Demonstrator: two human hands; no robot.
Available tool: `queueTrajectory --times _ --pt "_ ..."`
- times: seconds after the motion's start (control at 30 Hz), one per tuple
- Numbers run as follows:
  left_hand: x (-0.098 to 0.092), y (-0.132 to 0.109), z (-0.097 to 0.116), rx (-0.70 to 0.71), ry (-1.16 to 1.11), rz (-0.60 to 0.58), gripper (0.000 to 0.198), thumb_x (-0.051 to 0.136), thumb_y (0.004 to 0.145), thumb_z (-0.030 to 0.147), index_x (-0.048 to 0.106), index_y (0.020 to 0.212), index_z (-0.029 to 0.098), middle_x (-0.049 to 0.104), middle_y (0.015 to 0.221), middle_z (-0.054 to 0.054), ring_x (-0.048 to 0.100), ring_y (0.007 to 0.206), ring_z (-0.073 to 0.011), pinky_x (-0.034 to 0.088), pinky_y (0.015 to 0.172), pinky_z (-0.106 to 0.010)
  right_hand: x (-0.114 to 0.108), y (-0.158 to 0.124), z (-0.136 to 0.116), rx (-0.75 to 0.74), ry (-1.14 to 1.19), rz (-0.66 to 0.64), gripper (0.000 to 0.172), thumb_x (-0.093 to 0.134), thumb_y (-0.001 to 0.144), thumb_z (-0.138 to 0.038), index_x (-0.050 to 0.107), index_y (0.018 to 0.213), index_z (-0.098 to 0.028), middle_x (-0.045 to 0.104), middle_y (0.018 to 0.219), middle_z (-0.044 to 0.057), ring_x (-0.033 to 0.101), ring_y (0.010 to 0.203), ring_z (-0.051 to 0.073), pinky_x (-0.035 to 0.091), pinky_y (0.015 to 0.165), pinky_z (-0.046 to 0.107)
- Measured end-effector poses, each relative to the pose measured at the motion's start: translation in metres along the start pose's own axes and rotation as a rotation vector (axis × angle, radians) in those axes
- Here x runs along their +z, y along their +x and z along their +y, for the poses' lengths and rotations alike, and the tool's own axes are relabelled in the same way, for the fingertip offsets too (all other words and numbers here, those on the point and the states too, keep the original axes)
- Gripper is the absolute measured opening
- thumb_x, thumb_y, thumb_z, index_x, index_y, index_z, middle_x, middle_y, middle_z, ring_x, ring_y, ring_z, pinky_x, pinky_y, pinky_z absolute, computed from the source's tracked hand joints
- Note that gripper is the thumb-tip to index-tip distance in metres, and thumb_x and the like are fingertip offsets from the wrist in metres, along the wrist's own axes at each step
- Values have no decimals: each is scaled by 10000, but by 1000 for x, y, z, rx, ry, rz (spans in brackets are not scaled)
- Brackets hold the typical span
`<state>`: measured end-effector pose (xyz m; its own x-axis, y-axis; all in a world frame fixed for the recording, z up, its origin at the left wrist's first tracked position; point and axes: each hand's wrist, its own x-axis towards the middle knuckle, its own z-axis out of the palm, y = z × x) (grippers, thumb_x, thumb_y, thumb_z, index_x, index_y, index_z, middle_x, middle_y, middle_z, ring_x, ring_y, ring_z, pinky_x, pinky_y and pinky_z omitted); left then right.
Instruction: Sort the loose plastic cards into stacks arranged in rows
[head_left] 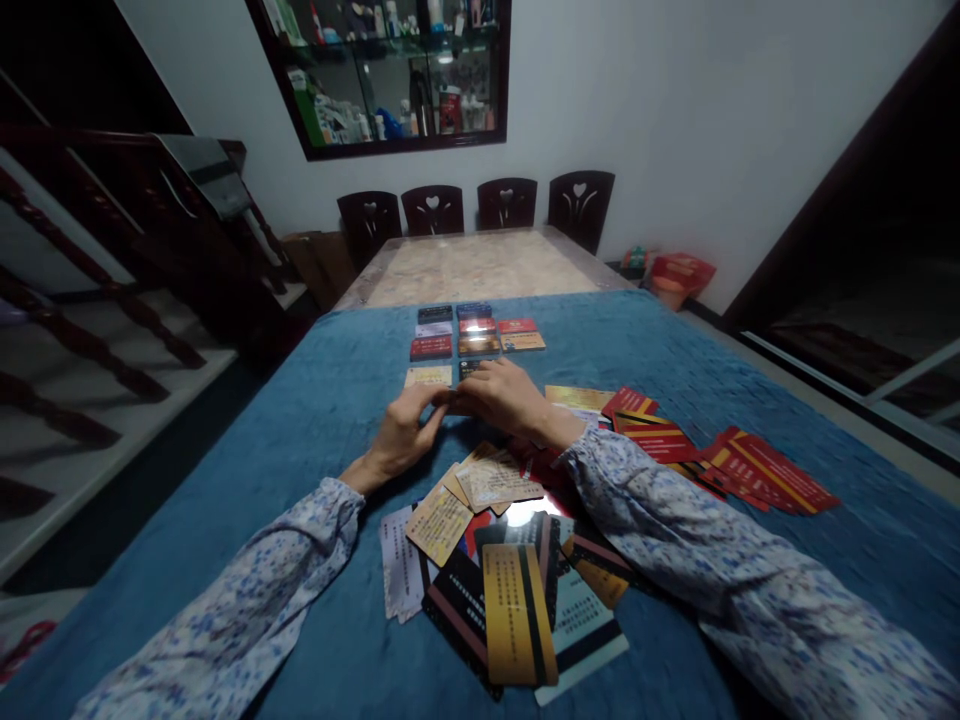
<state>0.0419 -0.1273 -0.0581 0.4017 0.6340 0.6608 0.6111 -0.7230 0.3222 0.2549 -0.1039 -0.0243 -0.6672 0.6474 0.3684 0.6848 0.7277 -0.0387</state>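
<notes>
My left hand [405, 428] and my right hand [504, 394] meet at the near end of the card rows. Thumb and fingers of the left hand close at the edge of a card, mostly hidden under my right fingers, which curl over it from the other side. Just beyond lie a cream card [428, 376] and a black card [474, 368], the latter partly covered by my right hand. A loose heap of cards spreads in front of me: a gold card [516, 615] on top, a pale green one [589, 625], a lilac one [400, 565] and cream ones [441, 522].
Farther off, card piles stand in short rows, with a dark red pile [431, 347] among them. Red cards [772, 470] fan out beyond my right forearm. A blue cloth [300, 430] covers the near table; bare tabletop [472, 262] and chairs [506, 203] lie behind.
</notes>
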Motion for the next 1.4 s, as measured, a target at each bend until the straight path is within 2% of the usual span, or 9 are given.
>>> queueTrajectory --times 0.17,0.33,0.43,0.6,0.77,0.97,1.23,1.4 --pt "2 -5 -7 6 31 -7 357 528 927 133 580 1275 192 728 1106 -71 693 976 -179 573 924 -327 3 -2 2 17 -13 -68 233 552 1021 -295 702 1162 -186 760 1070 94 593 950 201 286 765 318" --pt "0 -9 -11 -2 79 -64 289 537 900 119 620 1170 184 726 1062 -78 684 980 -204 572 921 -355 1 -6 2 37 -52 -137 248 576 955 -200 680 1180 -181 750 1095 99 591 1021 226 305 799 332" --pt "0 -10 -12 -27 97 -65 262 554 884 115 623 1128 183 717 1016 -69 677 944 -203 571 901 -354 1 -6 1 38 -55 -138 254 593 927 -192 667 1170 -182 744 1105 105 590 1028 232 312 815 335" --pt "2 -12 -13 -56 129 -79 293 580 858 102 612 1136 188 702 1017 -68 663 925 -211 565 880 -362 1 -8 -3 27 -88 -126 361 577 900 -132 590 1258 -170 721 1163 120 598 1046 243 332 852 343" --pt "6 -14 -17 -63 133 -101 333 568 875 112 592 1199 181 696 1037 -89 667 977 -236 562 902 -384 -1 -10 -7 62 -134 -172 385 557 927 -157 549 1311 -182 686 1187 120 618 1071 254 354 863 341" --pt "8 -14 -19 -93 129 -148 445 596 859 134 549 1300 175 696 1047 -98 678 990 -252 564 918 -400 -1 -10 -9 146 -132 -200 446 572 957 -266 507 1395 -217 656 1240 140 640 1100 273 399 877 351" --pt "9 -14 -20 -90 137 -148 438 569 866 134 543 1300 185 704 1077 -97 682 986 -242 564 913 -387 -4 -8 -18 248 -64 -269 491 501 979 -241 455 1468 -236 665 1233 151 676 1067 287 434 923 410" --pt "8 -13 -17 -132 172 -172 441 549 875 150 528 1315 176 700 1114 -110 675 986 -252 565 917 -406 -7 -8 -24 297 -11 -287 487 478 982 -213 445 1468 -221 636 1257 159 648 1120 298 462 924 420"
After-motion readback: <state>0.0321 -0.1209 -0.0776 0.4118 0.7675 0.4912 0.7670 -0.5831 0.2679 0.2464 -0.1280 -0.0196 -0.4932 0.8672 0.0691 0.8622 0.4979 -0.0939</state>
